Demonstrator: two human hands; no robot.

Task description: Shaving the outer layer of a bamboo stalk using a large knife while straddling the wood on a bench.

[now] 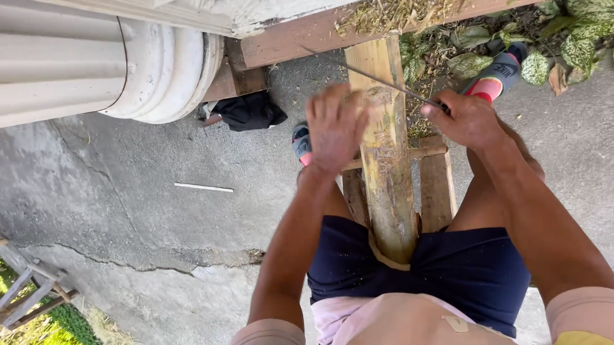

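A thick yellow-green bamboo pole (pixel 387 170) runs away from me between my legs, resting on a small wooden bench (pixel 435 183) and against a brown beam (pixel 295 37). My left hand (pixel 334 127) presses on the pole's left side, fingers spread and a little blurred. My right hand (pixel 468 119) is closed on the handle of a long thin blade (pixel 371 73) that lies slantwise across the pole's upper part. Shavings lie beyond the pole's far end.
A white fluted column base (pixel 154 69) stands at the upper left. A black cloth (pixel 249 112) lies below it and a white stick (pixel 203 188) on the cracked concrete. Leafy plants (pixel 574 27) grow upper right. A wooden frame (pixel 25 291) sits lower left.
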